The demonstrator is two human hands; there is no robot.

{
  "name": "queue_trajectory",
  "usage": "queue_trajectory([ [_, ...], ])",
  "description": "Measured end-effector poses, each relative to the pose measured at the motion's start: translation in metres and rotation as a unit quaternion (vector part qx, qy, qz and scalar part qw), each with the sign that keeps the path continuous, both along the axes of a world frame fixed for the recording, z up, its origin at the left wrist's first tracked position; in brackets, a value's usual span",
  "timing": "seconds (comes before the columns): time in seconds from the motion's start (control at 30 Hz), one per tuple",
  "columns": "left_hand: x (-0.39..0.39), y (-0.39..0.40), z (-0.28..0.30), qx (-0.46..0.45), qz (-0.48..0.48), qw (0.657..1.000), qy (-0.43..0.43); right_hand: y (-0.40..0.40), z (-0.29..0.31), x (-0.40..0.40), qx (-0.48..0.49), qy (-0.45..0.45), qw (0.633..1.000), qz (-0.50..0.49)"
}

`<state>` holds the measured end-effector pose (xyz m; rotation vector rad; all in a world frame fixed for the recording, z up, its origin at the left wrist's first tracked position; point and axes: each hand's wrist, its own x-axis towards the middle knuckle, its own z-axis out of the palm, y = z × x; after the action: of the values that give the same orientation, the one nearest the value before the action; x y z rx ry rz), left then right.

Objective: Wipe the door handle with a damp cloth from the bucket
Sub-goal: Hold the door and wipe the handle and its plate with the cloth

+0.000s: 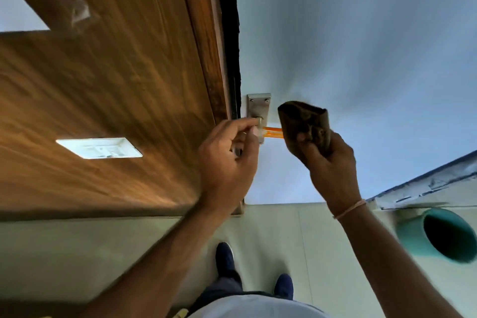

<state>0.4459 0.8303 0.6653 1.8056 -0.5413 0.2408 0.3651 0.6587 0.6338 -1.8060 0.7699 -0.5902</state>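
Note:
A metal door handle plate (259, 104) sits on the pale door (348, 46), next to the door's dark edge. An orange lever (273, 133) juts right from the plate. My left hand (227, 160) pinches the handle's neck at the plate, thumb and fingers closed on it. My right hand (327, 165) holds a folded brown cloth (304, 124) up just right of the plate, over the tip of the orange lever. A teal bucket (438, 235) stands on the floor at the lower right.
A brown wooden panel (103, 85) with a white switch plate (99, 147) fills the left. Pale floor tiles (271, 227) lie below, with my dark shoes (225, 257) on them. A taped skirting strip (426, 188) runs above the bucket.

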Motion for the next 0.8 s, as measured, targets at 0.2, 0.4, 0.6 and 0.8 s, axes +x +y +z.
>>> queue_trajectory([
  [0.2,0.023,-0.001,-0.003,0.201,0.163,0.928,-0.267,-0.04,0.024,-0.002,-0.194,-0.034,0.98,0.028],
  [0.4,0.058,-0.002,-0.016,0.309,0.235,0.851,-0.352,-0.041,0.012,0.024,-0.371,0.029,0.922,0.111],
  [0.6,0.072,0.002,-0.028,0.317,0.254,0.822,-0.4,-0.021,0.001,0.026,-0.397,0.046,0.914,0.072],
  [0.8,0.076,-0.001,-0.032,0.31,0.253,0.825,-0.399,-0.002,-0.001,0.036,-0.402,0.034,0.912,0.077],
])
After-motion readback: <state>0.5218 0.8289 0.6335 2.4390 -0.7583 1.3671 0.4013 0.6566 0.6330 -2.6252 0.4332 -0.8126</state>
